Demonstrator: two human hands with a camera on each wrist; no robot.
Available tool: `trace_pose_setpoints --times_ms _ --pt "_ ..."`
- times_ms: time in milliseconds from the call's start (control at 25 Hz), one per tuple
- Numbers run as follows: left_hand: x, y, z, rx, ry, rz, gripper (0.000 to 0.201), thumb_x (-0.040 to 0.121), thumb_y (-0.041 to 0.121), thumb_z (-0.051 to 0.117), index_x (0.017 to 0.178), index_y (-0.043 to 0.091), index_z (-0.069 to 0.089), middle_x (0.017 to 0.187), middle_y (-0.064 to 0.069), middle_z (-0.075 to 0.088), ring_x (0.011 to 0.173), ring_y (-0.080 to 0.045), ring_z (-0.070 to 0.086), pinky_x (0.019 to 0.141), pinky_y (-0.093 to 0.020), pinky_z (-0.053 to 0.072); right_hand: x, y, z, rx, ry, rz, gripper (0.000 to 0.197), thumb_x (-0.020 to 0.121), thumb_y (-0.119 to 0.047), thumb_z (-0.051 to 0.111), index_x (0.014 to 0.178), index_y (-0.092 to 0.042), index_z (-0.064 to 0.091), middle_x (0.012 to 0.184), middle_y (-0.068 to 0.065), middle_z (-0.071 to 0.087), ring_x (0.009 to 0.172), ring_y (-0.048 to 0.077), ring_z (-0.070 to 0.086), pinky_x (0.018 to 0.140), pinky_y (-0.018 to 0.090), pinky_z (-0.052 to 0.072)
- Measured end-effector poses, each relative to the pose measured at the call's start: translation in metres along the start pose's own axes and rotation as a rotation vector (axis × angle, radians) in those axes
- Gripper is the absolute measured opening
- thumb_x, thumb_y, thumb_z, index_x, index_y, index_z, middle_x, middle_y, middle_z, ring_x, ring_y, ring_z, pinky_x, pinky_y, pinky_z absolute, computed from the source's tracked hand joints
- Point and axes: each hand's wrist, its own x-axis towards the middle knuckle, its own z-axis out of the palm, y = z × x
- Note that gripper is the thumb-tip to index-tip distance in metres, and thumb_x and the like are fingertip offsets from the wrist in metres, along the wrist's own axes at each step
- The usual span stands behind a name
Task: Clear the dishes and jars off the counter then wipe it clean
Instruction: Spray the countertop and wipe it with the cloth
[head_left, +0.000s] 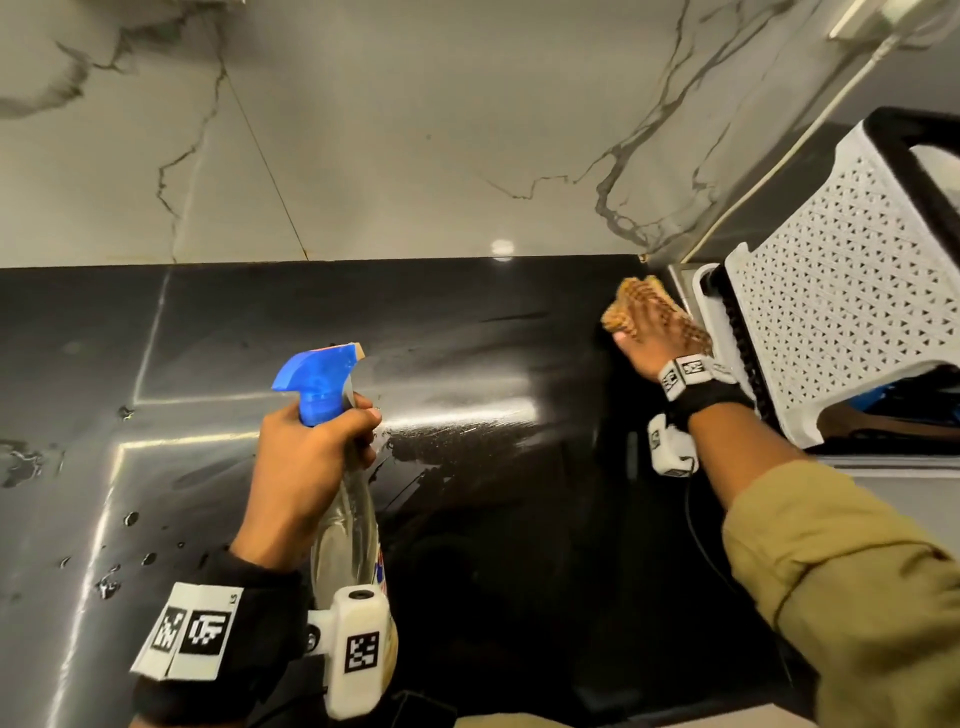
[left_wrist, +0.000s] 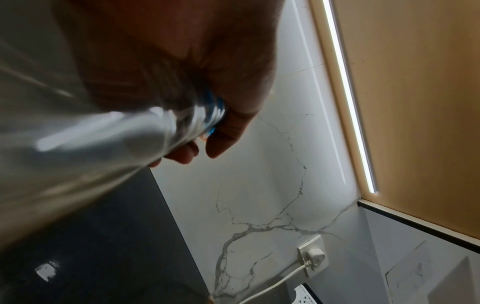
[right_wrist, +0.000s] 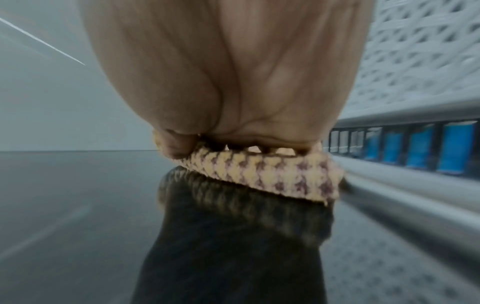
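Observation:
The black glossy counter (head_left: 493, 374) stretches across the head view, wet with smears in the middle. My left hand (head_left: 311, 457) grips a clear spray bottle (head_left: 345, 525) with a blue trigger head (head_left: 317, 376), held upright above the counter's left-centre; the left wrist view shows the bottle (left_wrist: 78, 133) with my fingers (left_wrist: 226, 131) round its neck. My right hand (head_left: 657, 332) presses a yellow-and-brown checked cloth (head_left: 631, 301) flat on the counter at the far right corner. In the right wrist view the cloth (right_wrist: 270, 174) lies under my fingertips, mirrored in the counter.
A white perforated dish rack (head_left: 831, 312) with a black frame stands just right of the cloth. A marble backsplash (head_left: 363, 156) runs behind the counter, with a wall socket and white cable (left_wrist: 311, 257). Water drops (head_left: 119, 551) dot the counter's left part.

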Motion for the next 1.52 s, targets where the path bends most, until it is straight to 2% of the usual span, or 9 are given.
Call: trace_pose_setpoints --times_ms 80,160,480,600,800,1000,1160,1280,1520 --pt "0.003 -0.002 -0.001 -0.007 0.009 -0.009 0.005 0.085 0.006 0.065 0.084 0.001 0.063 0.065 -0.009 0.057 0.054 -0.015 0.055 0.054 -0.026 0.051 0.014 -0.003 -0.011 0.079 -0.002 0.12 0.066 0.102 -0.045 0.031 0.155 -0.021 0.001 0.162 0.004 -0.008 0.147 0.041 -0.006 0.12 0.049 -0.001" --pt "0.005 -0.005 -0.004 -0.021 0.019 -0.017 0.005 0.084 0.005 0.066 0.084 0.001 0.063 0.066 -0.009 0.057 0.055 -0.017 0.055 0.056 -0.029 0.052 0.024 -0.039 -0.009 0.062 0.031 0.082 0.065 0.101 -0.047 0.029 0.155 -0.02 0.004 0.163 0.005 -0.005 0.147 0.039 -0.005 0.119 0.053 0.0" --pt "-0.002 -0.016 -0.02 -0.094 0.062 -0.066 0.007 0.084 -0.001 0.062 0.078 0.002 0.061 0.066 -0.014 0.054 0.056 -0.022 0.052 0.054 -0.032 0.049 -0.038 -0.29 0.074 -0.093 -0.118 -0.542 0.065 0.1 -0.044 0.031 0.154 -0.029 -0.002 0.162 0.0 -0.014 0.146 0.036 -0.017 0.112 0.056 -0.016" --pt "-0.008 -0.022 -0.03 -0.133 0.075 -0.095 0.008 0.079 0.001 0.068 0.076 0.006 0.063 0.065 -0.013 0.054 0.057 -0.025 0.052 0.06 -0.036 0.048 -0.068 -0.337 0.096 -0.211 -0.24 -0.699 0.064 0.1 -0.046 0.031 0.155 -0.029 0.003 0.162 -0.004 -0.013 0.146 0.031 -0.019 0.113 0.054 -0.017" --pt "-0.008 -0.025 -0.042 -0.174 0.098 -0.14 0.007 0.084 -0.002 0.063 0.078 0.002 0.062 0.066 -0.015 0.052 0.061 -0.027 0.049 0.063 -0.037 0.046 -0.047 -0.293 0.078 -0.119 -0.202 -0.607 0.062 0.101 -0.047 0.029 0.154 -0.031 0.0 0.161 -0.008 -0.014 0.147 0.027 -0.016 0.116 0.052 -0.012" --pt "-0.005 -0.024 -0.041 -0.123 0.041 -0.153 0.008 0.086 0.006 0.065 0.082 -0.001 0.063 0.071 -0.019 0.063 0.058 -0.025 0.056 0.062 -0.036 0.049 0.004 -0.129 0.039 0.007 0.038 -0.242 0.065 0.101 -0.043 0.032 0.155 -0.023 0.002 0.162 0.003 -0.008 0.148 0.032 -0.009 0.119 0.051 -0.006" --pt "-0.007 -0.027 -0.061 -0.103 0.051 -0.162 0.01 0.087 0.009 0.066 0.082 0.001 0.062 0.082 -0.024 0.069 0.057 -0.02 0.059 0.059 -0.032 0.051 -0.018 -0.034 0.02 0.087 0.089 0.131 0.065 0.101 -0.046 0.028 0.155 -0.021 0.003 0.163 0.002 -0.005 0.148 0.033 -0.007 0.119 0.054 0.0" --pt "-0.007 -0.026 -0.084 -0.082 0.068 -0.167 0.017 0.087 0.016 0.068 0.088 -0.001 0.064 0.088 -0.02 0.072 0.057 -0.02 0.06 0.056 -0.028 0.053 -0.032 -0.056 0.029 0.145 0.06 0.257 0.063 0.101 -0.048 0.027 0.155 -0.027 0.001 0.162 -0.004 -0.01 0.147 0.035 -0.013 0.116 0.058 -0.005" --pt "-0.006 -0.02 -0.121 0.011 0.054 -0.091 0.035 0.084 0.026 0.071 0.093 -0.006 0.062 0.093 -0.025 0.066 0.059 -0.017 0.063 0.064 -0.033 0.054 -0.047 -0.208 0.076 0.088 0.047 -0.028 0.063 0.1 -0.045 0.029 0.154 -0.026 0.002 0.162 -0.001 -0.01 0.146 0.037 -0.015 0.115 0.059 -0.01"
